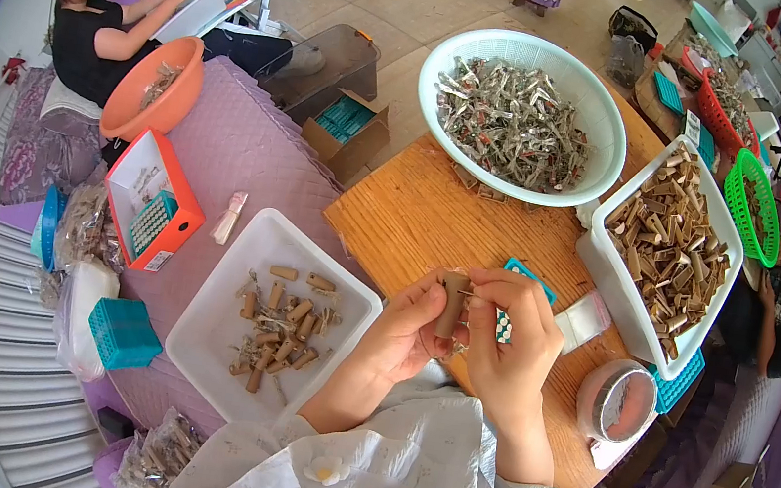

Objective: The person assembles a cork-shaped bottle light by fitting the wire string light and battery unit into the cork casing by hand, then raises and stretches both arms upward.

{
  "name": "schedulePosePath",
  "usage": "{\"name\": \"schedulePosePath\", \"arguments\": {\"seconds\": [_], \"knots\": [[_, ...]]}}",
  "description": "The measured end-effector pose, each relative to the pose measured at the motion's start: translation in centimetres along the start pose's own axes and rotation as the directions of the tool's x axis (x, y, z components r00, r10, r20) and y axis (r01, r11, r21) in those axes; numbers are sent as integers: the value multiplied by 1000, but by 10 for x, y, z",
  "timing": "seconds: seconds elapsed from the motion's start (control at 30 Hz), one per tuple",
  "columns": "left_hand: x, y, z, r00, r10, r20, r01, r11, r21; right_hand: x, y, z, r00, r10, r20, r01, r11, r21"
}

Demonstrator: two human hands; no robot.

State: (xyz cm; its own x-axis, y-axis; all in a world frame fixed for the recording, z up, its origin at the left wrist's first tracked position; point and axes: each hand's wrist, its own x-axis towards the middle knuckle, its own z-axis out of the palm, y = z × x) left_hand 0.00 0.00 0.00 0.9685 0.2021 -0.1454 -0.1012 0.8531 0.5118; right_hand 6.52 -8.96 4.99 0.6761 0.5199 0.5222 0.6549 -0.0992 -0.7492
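Above the edge of the wooden table, my left hand [398,330] is closed round a small brown cardboard tube [450,310], held nearly upright. My right hand [520,334] is close against it, thumb and fingers pinched at the tube's upper side; a thin sliver shows there, too small to name. Some wispy clear material hangs below the tube by my left fingers. To the left, a white tray [202,342] holds several similar tubes [268,345] with wispy strands among them. Partly hidden behind my right hand lies a teal rack [537,278] with white round pieces.
Beyond my hands stands a pale colander [428,100] of crinkled silvery pieces. A white bin [598,258] heaped with brown tubes is at right, near a round tub [591,397]. On the left are an orange box [181,227] and a teal rack stack [123,334]. A co-worker [91,32] sits far left.
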Motion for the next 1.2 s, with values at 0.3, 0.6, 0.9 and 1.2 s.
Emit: {"name": "schedulePosePath", "arguments": {"seconds": [0.3, 0.6, 0.9, 1.2], "knots": [[-4, 1, 1, 994, 56, 92, -59, 998, 27, -1, -4, 3, 999, -47, 1, 47, 995, -88], [-3, -2, 0, 980, 146, -134, -119, 975, 187, -3, 13, 15, 994, 78, 72, -78, 997, -7], [0, 0, -4, 997, 36, -62, -27, 991, 128, -5, 17, 8, 999, 7, 45, -6, 1000, -11], [0, -7, -13, 999, 16, -29, -11, 986, 166, -8, 21, 7, 992, 14, 124, -1, 995, -103]]}}
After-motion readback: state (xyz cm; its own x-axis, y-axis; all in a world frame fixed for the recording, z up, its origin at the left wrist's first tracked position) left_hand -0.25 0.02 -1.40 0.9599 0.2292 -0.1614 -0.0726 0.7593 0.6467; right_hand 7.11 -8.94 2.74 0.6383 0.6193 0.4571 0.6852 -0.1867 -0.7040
